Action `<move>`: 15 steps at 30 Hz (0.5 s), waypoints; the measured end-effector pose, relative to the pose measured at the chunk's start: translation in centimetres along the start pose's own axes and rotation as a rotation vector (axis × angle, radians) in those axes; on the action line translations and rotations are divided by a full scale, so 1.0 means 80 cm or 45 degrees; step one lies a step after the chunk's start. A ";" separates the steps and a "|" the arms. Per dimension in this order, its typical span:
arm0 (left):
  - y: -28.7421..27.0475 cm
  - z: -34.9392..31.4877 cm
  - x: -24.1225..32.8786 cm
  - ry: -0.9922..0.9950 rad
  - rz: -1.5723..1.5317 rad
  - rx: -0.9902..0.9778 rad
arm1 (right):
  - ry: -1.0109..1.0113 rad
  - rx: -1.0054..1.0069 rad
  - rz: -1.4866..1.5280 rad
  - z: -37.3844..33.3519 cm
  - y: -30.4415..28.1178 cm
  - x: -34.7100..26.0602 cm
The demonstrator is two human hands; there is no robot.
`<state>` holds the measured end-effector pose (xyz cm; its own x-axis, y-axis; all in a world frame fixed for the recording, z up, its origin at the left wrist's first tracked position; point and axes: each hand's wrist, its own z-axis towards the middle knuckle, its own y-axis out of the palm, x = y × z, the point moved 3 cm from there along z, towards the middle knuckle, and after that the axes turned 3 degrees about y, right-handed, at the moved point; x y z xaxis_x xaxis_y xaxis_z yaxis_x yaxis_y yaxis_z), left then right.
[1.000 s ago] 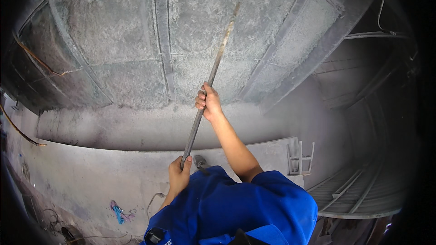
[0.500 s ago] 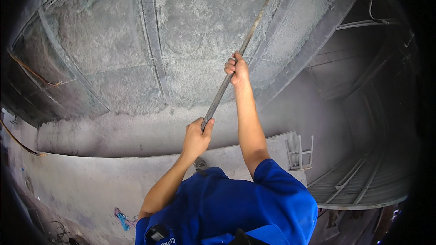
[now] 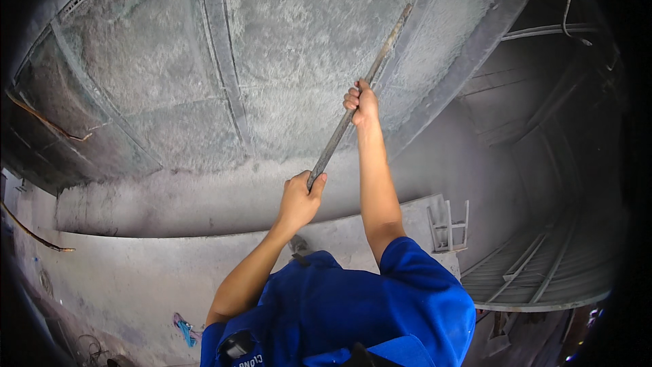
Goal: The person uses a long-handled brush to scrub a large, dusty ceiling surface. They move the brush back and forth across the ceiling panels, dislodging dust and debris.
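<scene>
Both of my hands grip a long grey rod (image 3: pixel 333 146) that slants up and to the right. My left hand (image 3: pixel 300 198) is wrapped round its lower end. Farther up, my right hand (image 3: pixel 363 102) closes round it near the middle. The rod's far end is brownish and lies against or just in front of a large panelled surface (image 3: pixel 292 47) coated in grey, fuzzy dust. Whether the tip touches that surface I cannot tell. Metal ribs (image 3: pixel 221 47) divide the surface into sections.
A pale ledge (image 3: pixel 156 258) curves across below the panels. On its right stands a small grey metal frame (image 3: pixel 449 226). A blue and pink cloth (image 3: pixel 183 328) lies at lower left. Bent rods or cables (image 3: pixel 51 122) stick out at left; a wire (image 3: pixel 567 7) hangs upper right.
Both hands and the rod have shifted slightly to the right. The rod's tip is a little lower and farther right. The grip of both hands is the same.
</scene>
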<state>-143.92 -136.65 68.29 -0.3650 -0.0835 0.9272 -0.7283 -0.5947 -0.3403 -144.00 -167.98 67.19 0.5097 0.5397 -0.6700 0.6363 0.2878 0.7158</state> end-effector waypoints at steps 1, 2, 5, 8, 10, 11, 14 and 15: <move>0.000 -0.006 -0.008 -0.026 -0.001 -0.001 | 0.012 0.020 0.003 -0.002 -0.010 0.011; 0.001 -0.013 -0.017 -0.082 0.026 -0.015 | 0.045 0.007 0.018 -0.003 -0.018 0.024; 0.007 -0.034 -0.039 -0.120 0.031 -0.030 | 0.097 0.117 -0.046 -0.008 -0.047 0.061; 0.016 -0.041 -0.056 -0.163 0.059 -0.039 | 0.172 0.189 -0.039 -0.008 -0.073 0.087; 0.019 -0.043 -0.063 -0.158 0.084 -0.038 | 0.198 0.288 -0.066 -0.007 -0.090 0.100; 0.021 -0.043 -0.066 -0.158 0.103 -0.040 | 0.223 0.281 -0.045 -0.005 -0.097 0.106; 0.026 -0.043 -0.076 -0.188 0.118 -0.069 | 0.277 0.301 -0.011 -0.001 -0.117 0.121; 0.028 -0.044 -0.079 -0.180 0.100 -0.065 | 0.288 0.312 -0.010 0.000 -0.121 0.127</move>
<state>-145.31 -134.65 61.13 -0.3398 -0.2419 0.9089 -0.7307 -0.5405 -0.4171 -145.00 -165.29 53.44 0.3801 0.7083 -0.5949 0.7740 0.1086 0.6238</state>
